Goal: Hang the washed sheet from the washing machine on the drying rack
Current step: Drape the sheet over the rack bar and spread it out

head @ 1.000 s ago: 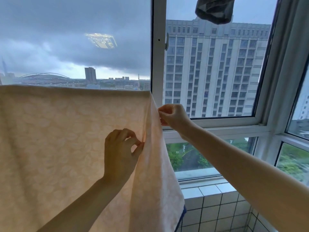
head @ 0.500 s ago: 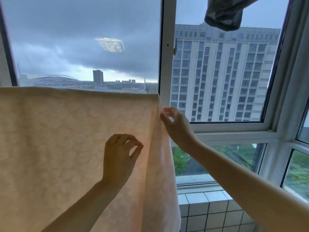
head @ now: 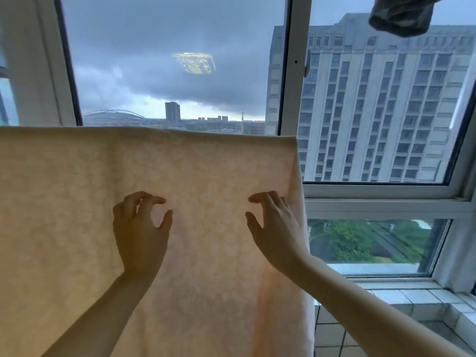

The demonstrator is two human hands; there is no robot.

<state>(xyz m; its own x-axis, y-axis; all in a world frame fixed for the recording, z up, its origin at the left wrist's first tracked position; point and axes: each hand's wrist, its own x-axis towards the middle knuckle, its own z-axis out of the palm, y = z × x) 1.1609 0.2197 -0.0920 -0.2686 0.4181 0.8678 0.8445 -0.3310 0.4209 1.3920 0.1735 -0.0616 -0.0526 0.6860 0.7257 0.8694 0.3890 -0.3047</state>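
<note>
Sheet (head: 77, 202) is hanging flat, its top fold running level, with the bar under it hidden. Its right edge is dropping just past the window frame (head: 291, 73). Right of that edge there's open room above the tiled ledge (head: 412, 297). Grey cloth (head: 401, 16) is dangling well above the sheet's right corner. Left hand (head: 140, 228) and right hand (head: 275, 233) are hovering at mid-sheet, fingers loosely curled, thumbs apart, gripping nothing. Fabric contact: can't tell.

Left grip (head: 141, 229): bare hand, slim fingers, forearm uncovered to the near edge of view. Right grip (head: 278, 234): same, bare hand, forearm uncovered. Both backlit; nails too dim to tell.
</note>
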